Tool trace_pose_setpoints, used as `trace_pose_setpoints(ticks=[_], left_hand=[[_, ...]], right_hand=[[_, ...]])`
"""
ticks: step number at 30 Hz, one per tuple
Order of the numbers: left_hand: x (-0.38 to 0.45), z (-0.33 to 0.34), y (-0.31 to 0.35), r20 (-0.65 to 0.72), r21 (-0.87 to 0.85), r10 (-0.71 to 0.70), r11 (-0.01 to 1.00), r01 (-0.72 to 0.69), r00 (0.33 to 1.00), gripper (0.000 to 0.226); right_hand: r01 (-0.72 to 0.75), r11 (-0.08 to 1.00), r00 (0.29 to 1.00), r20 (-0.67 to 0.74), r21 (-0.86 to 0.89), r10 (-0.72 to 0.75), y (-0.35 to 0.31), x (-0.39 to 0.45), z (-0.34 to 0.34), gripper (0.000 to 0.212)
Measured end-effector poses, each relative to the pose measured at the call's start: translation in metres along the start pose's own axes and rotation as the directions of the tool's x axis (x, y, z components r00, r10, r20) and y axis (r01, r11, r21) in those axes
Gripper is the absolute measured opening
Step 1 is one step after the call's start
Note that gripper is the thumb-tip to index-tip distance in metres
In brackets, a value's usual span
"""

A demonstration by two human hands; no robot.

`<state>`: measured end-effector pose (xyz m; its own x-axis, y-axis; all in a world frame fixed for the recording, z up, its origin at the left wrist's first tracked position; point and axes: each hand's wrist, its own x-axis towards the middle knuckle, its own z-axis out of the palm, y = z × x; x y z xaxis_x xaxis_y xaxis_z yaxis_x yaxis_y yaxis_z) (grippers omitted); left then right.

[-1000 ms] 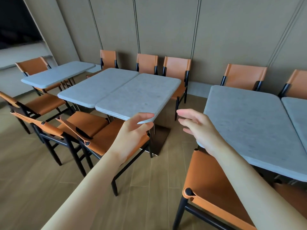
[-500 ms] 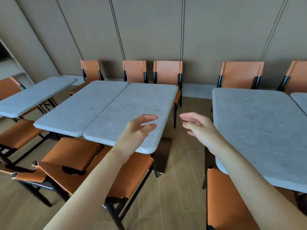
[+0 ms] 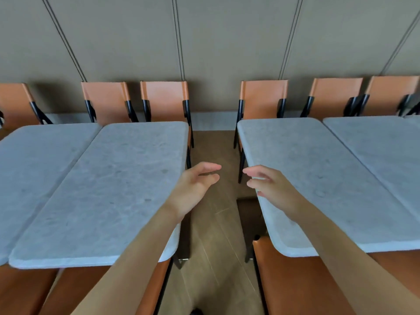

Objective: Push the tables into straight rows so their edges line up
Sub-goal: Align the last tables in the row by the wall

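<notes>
Grey stone-topped tables stand in two pairs with an aisle between them. The left pair's inner table (image 3: pixel 113 189) butts against another table (image 3: pixel 34 169) at far left. The right pair's inner table (image 3: pixel 318 183) butts against a further table (image 3: pixel 381 146) at far right. My left hand (image 3: pixel 193 189) hovers over the right edge of the left inner table, fingers loosely curved, holding nothing. My right hand (image 3: pixel 270 187) hovers over the left edge of the right inner table, fingers relaxed, also holding nothing. Neither hand plainly touches a table.
Orange chairs with black frames line the wall behind the tables, such as one chair (image 3: pixel 166 98) and another chair (image 3: pixel 263 98). More orange seats (image 3: pixel 306 287) sit tucked under the near edges. A wooden-floor aisle (image 3: pixel 213 223) runs between the table pairs.
My view has swung right and moved forward, so I now face the aisle squarely. Both hands have come closer together over the gap between the tables.
</notes>
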<state>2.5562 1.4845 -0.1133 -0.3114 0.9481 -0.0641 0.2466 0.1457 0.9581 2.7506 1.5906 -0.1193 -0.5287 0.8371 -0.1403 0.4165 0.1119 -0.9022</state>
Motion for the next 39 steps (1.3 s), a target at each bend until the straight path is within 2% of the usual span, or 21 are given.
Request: trace_pose_setpoints(ticks=[5, 8, 11, 16, 21, 27, 30, 36, 39], left_hand=[[0.089, -0.016, -0.012, 0.106, 0.068, 0.029, 0.997, -0.037, 0.994, 0.023], [0.148, -0.008, -0.016, 0.159, 0.112, 0.030, 0.992, -0.049, 0.987, 0.024], [0.201, 0.017, -0.019, 0.255, 0.116, 0.012, 0.992, -0.043, 0.967, 0.025], [0.292, 0.074, -0.026, 0.464, 0.140, 0.004, 0.987, -0.078, 0.886, 0.022], [0.382, 0.137, -0.034, 0.567, 0.151, 0.002, 0.983, -0.106, 0.824, 0.019], [0.479, 0.192, -0.048, 0.626, 0.358, -0.033, 0.900, -0.250, 0.779, 0.048], [0.524, 0.210, -0.056, 0.632, 0.437, -0.062, 0.852, -0.289, 0.773, 0.060], [0.616, 0.248, -0.069, 0.656, 0.512, -0.062, 0.768, -0.384, 0.752, 0.068], [0.663, 0.266, -0.079, 0.709, 0.513, -0.048, 0.720, -0.467, 0.704, 0.068]], right_hand=[[-0.125, 0.992, 0.986, -0.114, 0.000, 0.124, 0.003, 0.064, -0.006, 0.029], [-0.190, 0.981, 0.954, -0.232, 0.020, 0.190, 0.015, 0.094, -0.014, 0.027], [-0.284, 0.957, 0.910, -0.297, 0.058, 0.288, 0.032, 0.110, -0.026, 0.028], [-0.403, 0.906, 0.804, -0.423, 0.129, 0.418, 0.064, 0.146, -0.071, 0.032], [-0.432, 0.876, 0.713, -0.514, 0.213, 0.477, 0.100, 0.197, -0.130, 0.030], [-0.467, 0.842, 0.616, -0.584, 0.269, 0.529, 0.153, 0.278, -0.191, 0.035], [-0.530, 0.802, 0.560, -0.596, 0.277, 0.576, 0.182, 0.313, -0.202, 0.037], [-0.611, 0.751, 0.533, -0.571, 0.251, 0.624, 0.225, 0.378, -0.217, 0.047], [-0.622, 0.729, 0.492, -0.582, 0.286, 0.648, 0.244, 0.414, -0.223, 0.051]])
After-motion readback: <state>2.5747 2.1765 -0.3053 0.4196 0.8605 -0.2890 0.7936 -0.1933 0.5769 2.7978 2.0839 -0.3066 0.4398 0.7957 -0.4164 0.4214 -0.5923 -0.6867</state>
